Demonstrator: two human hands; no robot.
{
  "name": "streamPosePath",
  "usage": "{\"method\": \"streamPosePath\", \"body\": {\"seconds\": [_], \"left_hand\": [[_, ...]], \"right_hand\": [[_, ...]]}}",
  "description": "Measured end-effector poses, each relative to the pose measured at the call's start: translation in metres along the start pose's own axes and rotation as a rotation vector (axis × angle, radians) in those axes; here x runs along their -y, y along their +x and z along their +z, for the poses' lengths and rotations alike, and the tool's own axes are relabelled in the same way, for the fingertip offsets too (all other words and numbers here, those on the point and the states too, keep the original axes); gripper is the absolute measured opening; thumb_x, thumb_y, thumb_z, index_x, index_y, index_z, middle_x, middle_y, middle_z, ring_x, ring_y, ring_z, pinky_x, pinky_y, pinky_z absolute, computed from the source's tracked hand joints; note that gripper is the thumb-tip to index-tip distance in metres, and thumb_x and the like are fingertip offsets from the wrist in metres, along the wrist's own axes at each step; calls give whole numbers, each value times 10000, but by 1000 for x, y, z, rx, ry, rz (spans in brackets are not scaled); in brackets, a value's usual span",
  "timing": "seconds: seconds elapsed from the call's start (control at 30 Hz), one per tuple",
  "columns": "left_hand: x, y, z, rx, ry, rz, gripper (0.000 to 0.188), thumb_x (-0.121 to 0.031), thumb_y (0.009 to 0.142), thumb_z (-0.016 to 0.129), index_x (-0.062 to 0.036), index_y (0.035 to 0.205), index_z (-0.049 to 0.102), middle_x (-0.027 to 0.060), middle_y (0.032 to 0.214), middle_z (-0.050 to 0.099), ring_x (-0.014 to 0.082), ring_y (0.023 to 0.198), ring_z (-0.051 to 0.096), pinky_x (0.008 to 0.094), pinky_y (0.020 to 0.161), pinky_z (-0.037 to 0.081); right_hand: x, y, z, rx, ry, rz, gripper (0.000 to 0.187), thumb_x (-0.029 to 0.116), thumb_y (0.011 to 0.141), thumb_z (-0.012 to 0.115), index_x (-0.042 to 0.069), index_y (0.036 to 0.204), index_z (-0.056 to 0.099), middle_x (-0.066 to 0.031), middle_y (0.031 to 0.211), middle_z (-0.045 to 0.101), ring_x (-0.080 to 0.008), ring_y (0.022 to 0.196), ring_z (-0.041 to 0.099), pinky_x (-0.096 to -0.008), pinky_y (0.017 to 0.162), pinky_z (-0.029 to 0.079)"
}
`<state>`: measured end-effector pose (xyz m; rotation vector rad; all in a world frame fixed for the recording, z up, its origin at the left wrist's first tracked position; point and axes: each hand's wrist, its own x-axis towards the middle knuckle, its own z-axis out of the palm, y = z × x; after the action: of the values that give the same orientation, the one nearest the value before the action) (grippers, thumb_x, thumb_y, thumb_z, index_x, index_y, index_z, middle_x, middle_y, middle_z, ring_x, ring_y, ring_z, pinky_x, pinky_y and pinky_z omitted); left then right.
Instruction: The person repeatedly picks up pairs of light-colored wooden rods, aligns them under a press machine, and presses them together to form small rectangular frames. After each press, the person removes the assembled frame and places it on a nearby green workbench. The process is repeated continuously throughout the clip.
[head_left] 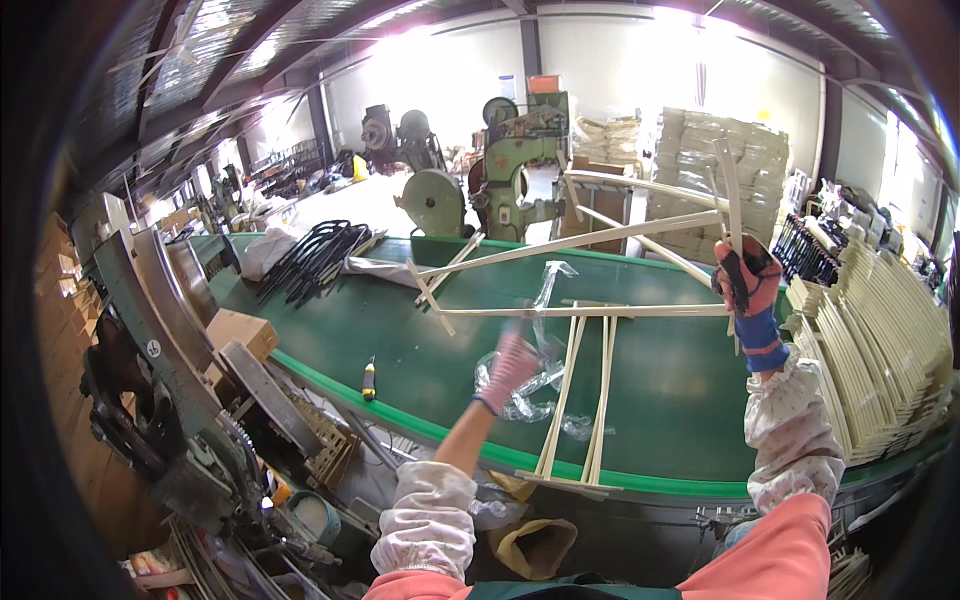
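Frame (pixel 580 241) in right grip (pixel 748 278), apparently tight

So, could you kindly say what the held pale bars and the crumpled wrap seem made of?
Pale bars: perhaps coated metal or plastic, smooth-looking and evenly cream; I can't tell which. Crumpled wrap: probably thin plastic film, clear, glossy and wrinkled.

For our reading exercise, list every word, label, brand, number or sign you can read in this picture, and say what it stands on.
Small, round white label on the dark green-grey metal machine at left: a dark marking shows, but I won't copy it out.
Small pale patch on the green metal machine at back: too small to read.
I can make out no other text.
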<state>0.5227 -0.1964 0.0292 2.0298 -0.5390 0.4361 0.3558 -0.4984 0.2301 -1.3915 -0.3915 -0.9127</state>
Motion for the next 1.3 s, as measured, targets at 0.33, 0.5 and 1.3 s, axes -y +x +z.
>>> {"method": "streamPosePath", "body": {"seconds": [0.33, 0.5, 1.3], "left_hand": [[1, -31, 37, -75, -967, -472, 893, -345, 782, 693, -76, 1399, 105, 158, 1109, 565, 216, 748, 632, 310, 535, 530], [36, -64, 56, 43, 307, -401, 182, -179, 797, 576, -35, 905, 601, 173, 843, 643, 343, 833, 624, 436, 707, 497], [-129, -297, -136, -785, 901, -8, 792, -528, 839, 462, 19, 1362, 228, 273, 1375, 277, 418, 1267, 292, 558, 1039, 121]], "right_hand": [[-19, -15, 25, -103, -286, 65, 136, 124, 769, 710, 36, 831, 625, 14, 504, 519, -38, 364, 435, -198, 322, 291], [-24, -24, 18, -102, -168, 66, 118, 109, 778, 698, 41, 810, 606, 4, 497, 508, -52, 361, 442, -199, 318, 288], [64, -104, 190, 1217, 52, 91, 270, 122, 646, 804, 0, 806, 624, -24, 632, 571, -84, 565, 498, -224, 548, 434]]}}
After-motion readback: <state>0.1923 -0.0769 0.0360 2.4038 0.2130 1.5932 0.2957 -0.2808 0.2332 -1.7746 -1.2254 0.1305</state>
